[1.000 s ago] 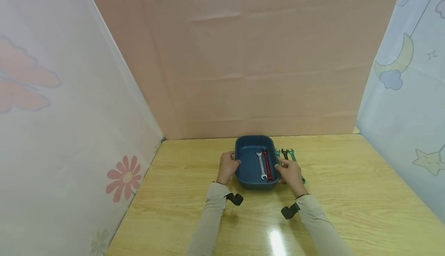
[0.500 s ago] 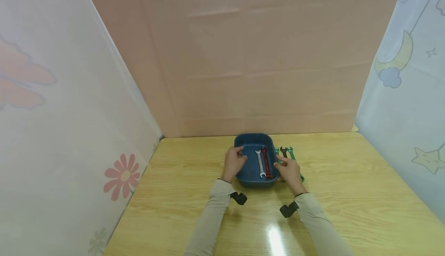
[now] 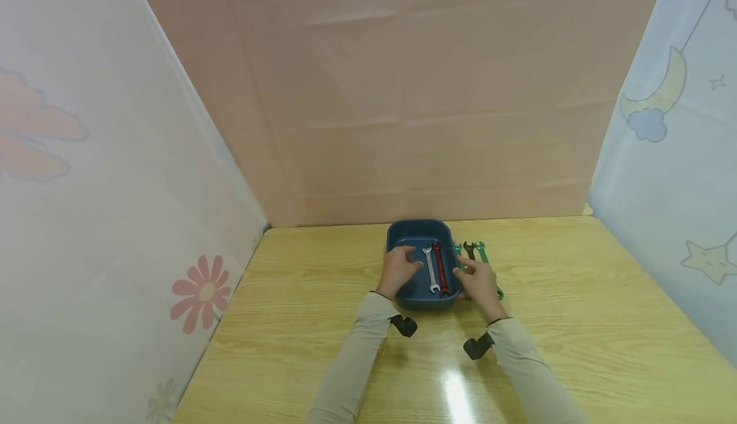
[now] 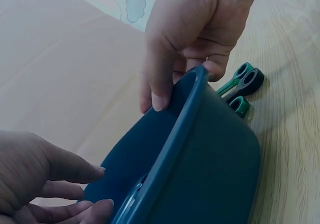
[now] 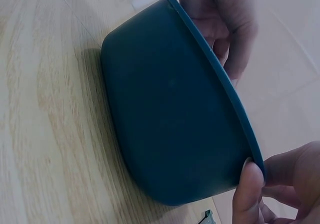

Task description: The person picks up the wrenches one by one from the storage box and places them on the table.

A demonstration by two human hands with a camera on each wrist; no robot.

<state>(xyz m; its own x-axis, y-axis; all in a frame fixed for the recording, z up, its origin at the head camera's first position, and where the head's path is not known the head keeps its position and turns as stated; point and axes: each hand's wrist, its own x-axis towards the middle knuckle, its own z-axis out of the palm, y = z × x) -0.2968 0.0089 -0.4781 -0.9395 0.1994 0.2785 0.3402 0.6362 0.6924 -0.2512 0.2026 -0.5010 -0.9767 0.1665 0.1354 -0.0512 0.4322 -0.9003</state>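
Note:
A dark blue rectangular bin [image 3: 422, 304] stands on the table, with a silver wrench [image 3: 430, 272] and a red wrench [image 3: 441, 272] lying side by side inside it. My right hand [image 3: 481, 286] pinches the bin's right rim, as the right wrist view shows with a thumb [image 5: 248, 191] on the outer wall. Over the bin's left half, my left hand [image 3: 398, 270] reaches in with thumb and fingers parted and nothing between them, left of the silver wrench. In the left wrist view its fingers [image 4: 70, 166] hang above the bin's opening.
Right of the bin, partly hidden by my right hand, lie a black wrench [image 3: 469, 248] and two green ones, the outer green wrench [image 3: 482, 252] farthest right. The wooden table [image 3: 576, 296] meets a tan backdrop [image 3: 345, 174] behind and patterned cloth at both sides.
My left hand has let go of the bin's left rim and moved rightward over the inside, toward the silver wrench. The right hand has kept its hold; the bin stays in place.

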